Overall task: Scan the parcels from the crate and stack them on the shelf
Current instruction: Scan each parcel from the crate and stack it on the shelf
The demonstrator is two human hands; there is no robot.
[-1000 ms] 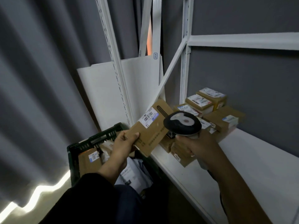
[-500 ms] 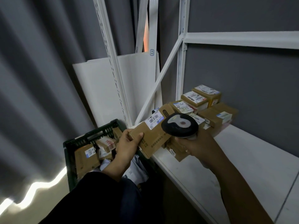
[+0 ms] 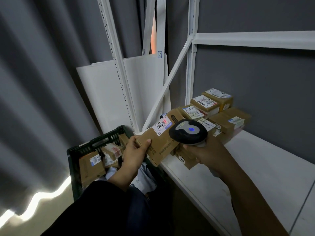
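Left hand [image 3: 134,150] round flat brown parcel [image 3: 160,145], label [image 3: 162,126] seemingly red-lit.

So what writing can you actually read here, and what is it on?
"2202": sticker on the low box at the shelf edge.
The label on the held parcel: barcode, print too blurred.
Other labels, on the stacked parcels: too small.
The tag on the white post: unreadable.

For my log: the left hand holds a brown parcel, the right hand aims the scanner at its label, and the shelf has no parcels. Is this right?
One part is wrong: the head view shows stacked parcels on the shelf. The left hand, brown parcel, right hand, scanner and label are as stated.
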